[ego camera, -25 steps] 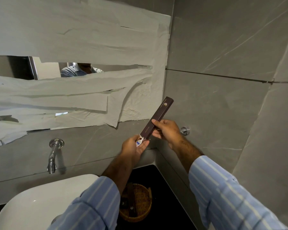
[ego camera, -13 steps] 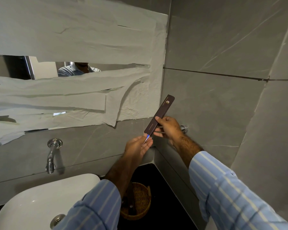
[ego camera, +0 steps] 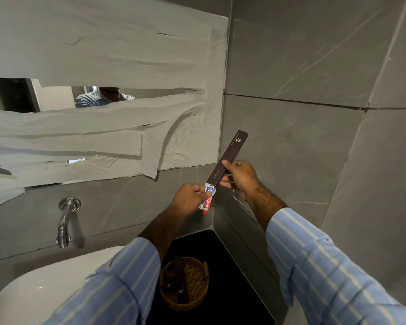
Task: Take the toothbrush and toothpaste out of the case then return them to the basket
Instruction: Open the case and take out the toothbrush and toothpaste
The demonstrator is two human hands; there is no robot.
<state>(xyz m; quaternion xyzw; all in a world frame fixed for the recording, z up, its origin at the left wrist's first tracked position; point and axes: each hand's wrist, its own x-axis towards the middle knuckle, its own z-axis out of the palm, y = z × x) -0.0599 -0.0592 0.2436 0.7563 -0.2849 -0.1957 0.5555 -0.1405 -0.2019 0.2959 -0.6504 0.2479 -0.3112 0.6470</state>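
Note:
My right hand (ego camera: 240, 175) grips a long dark maroon case (ego camera: 229, 158), held up at a slant in front of the grey wall with its open end pointing down-left. Just below that opening, my left hand (ego camera: 191, 199) pinches a small red, white and blue toothpaste tube (ego camera: 208, 200), most of it out of the case. White bristles show next to the tube; the rest of the toothbrush is hidden. A round wicker basket (ego camera: 192, 301) stands on the dark counter below my arms, with dark items inside.
A white basin (ego camera: 42, 292) sits at lower left under a chrome tap (ego camera: 65, 221). The mirror (ego camera: 17, 95) above is mostly covered with paper strips. Grey tiled walls meet in a corner right behind my hands. A black counter (ego camera: 220, 289) holds the basket.
The toothpaste tube has slid further out of the case's lower end in my left hand. Both hands stay at about the same height near the wall corner.

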